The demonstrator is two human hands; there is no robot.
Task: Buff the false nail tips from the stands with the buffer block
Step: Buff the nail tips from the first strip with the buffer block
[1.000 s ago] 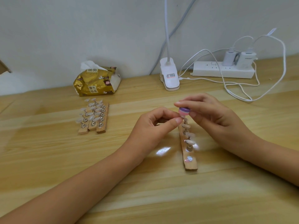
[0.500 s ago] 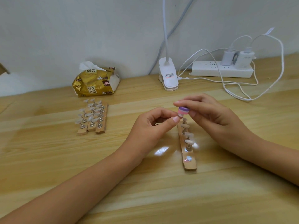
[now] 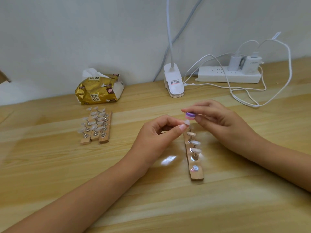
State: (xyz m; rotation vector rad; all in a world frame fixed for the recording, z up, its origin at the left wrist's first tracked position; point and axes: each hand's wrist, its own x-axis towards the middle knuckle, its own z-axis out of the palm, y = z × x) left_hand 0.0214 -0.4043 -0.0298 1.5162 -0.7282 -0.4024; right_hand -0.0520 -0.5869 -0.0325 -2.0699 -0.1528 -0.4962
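Buffer block, a small purple-and-pink piece, is pinched between the thumb and fingertips of my right hand. It is held above the table, a little right of centre. Just below it, my left hand pinches a clear false nail tip between thumb and forefinger. The tip meets the block's underside (or comes so close that I cannot tell contact from a hair's gap).

Under both hands a wooden stand lies flat, running from near to far. Three more tips sit on its pegs in the middle stretch, and its nearest peg shows only a bare metal cap.

To the left, well apart, three more stands lie side by side, touching, with their pegs full of clear tips.

Farther back, against the wall, a gold tissue pack sits on the left. A white clip lamp base is at centre and a white power strip at right. The strip holds two chargers, and white cables loop from it onto the wood.
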